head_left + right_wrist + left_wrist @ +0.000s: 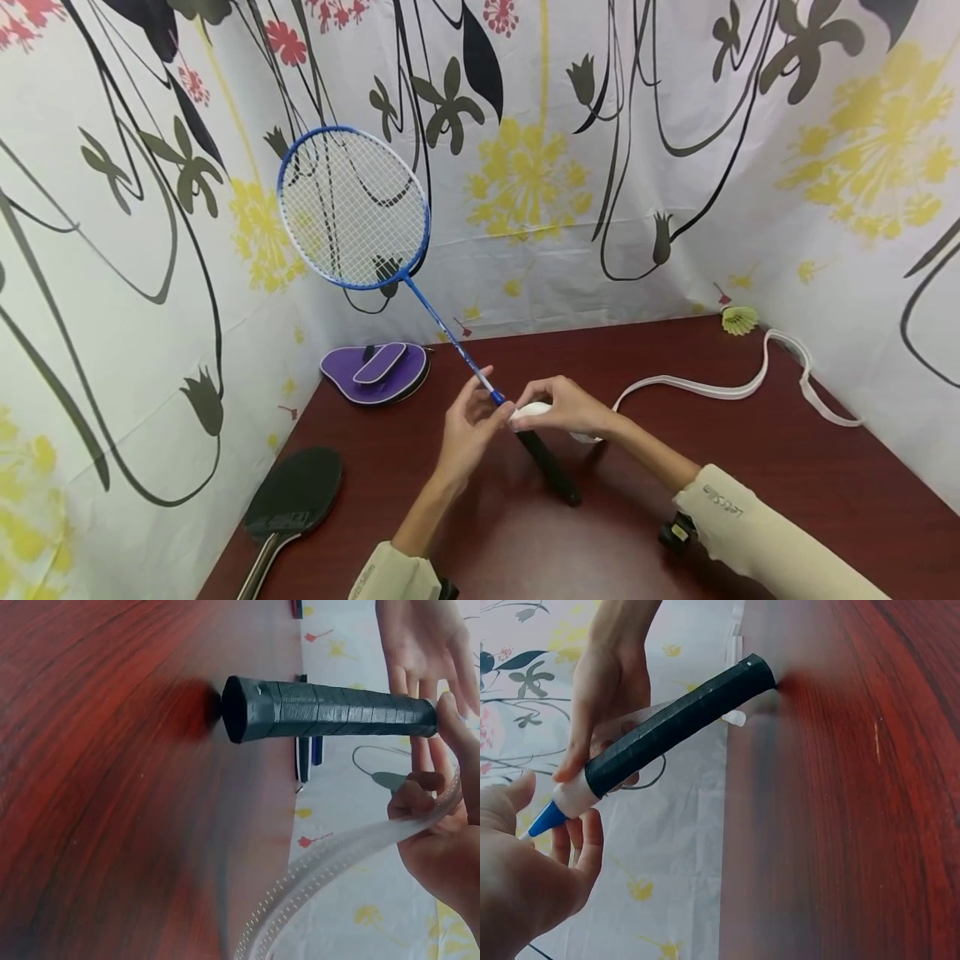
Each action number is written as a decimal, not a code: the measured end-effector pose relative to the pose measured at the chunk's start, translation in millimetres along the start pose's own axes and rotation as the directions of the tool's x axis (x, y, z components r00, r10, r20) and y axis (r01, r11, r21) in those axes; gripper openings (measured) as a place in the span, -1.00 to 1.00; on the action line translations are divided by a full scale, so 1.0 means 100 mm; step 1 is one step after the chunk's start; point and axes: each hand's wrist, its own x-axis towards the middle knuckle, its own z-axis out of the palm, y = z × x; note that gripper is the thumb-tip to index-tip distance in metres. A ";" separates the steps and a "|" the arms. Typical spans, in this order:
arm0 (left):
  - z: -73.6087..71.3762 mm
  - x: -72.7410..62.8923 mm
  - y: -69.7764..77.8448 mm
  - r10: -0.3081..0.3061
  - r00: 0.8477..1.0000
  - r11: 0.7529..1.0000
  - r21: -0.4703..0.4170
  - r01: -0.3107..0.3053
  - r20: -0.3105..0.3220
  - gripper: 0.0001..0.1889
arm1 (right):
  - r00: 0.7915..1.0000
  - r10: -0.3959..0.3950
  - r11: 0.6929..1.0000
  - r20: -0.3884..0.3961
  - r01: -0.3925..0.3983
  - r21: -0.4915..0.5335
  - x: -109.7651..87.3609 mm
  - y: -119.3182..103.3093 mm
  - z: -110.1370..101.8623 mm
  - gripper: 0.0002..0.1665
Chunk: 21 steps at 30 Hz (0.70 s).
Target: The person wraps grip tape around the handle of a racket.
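Note:
A blue and white badminton racket [442, 329] slants across the head view, its strung head up and to the left. Its dark handle [679, 727] points down toward the tabletop. My left hand [465, 437] holds the racket where the shaft meets the handle, fingers curled beneath the blue cone [546, 819]. At the handle's top my right hand [573, 406] pinches a white grip tape [322, 870] between thumb and fingers. White material covers the short section between cone and dark wrap. The tape's long perforated tail trails away from my right hand over the table.
A purple paddle case [367, 375] lies at the back left of the dark red table [600, 533]. Nearer on the left is a black table tennis paddle [296, 492]. A yellow shuttlecock [739, 320] sits in the back right corner. Patterned curtains [525, 275] border the table.

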 end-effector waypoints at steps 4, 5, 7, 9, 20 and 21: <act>0.03 0.01 0.01 -0.006 0.998 1.000 0.021 0.007 -0.057 -0.31 | 0.999 0.010 1.000 -0.048 -0.009 0.020 0.01 -0.02 0.04 -0.71; 0.03 0.01 0.00 -0.003 0.997 1.000 0.026 0.005 -0.074 -0.30 | 0.999 0.015 0.999 -0.048 -0.014 0.030 0.01 -0.02 0.05 -0.70; 0.03 0.00 -0.01 0.001 0.995 0.999 0.033 0.002 -0.098 -0.28 | 0.999 0.018 0.999 -0.042 -0.017 0.034 0.01 0.00 0.07 -0.71; 0.01 0.00 -0.02 0.003 0.995 0.999 0.046 0.002 -0.102 -0.28 | 1.000 0.011 1.000 -0.018 -0.011 0.029 0.01 0.02 0.07 -0.76; -0.13 0.06 0.02 0.019 1.000 0.998 0.056 -0.019 0.002 -0.24 | 0.992 -0.017 0.999 0.127 0.014 0.029 0.04 0.03 -0.05 -0.83; -0.15 0.07 0.03 0.019 1.000 0.998 0.057 -0.019 0.009 -0.23 | 0.991 -0.022 1.000 0.131 0.019 0.025 0.05 0.03 -0.06 -0.84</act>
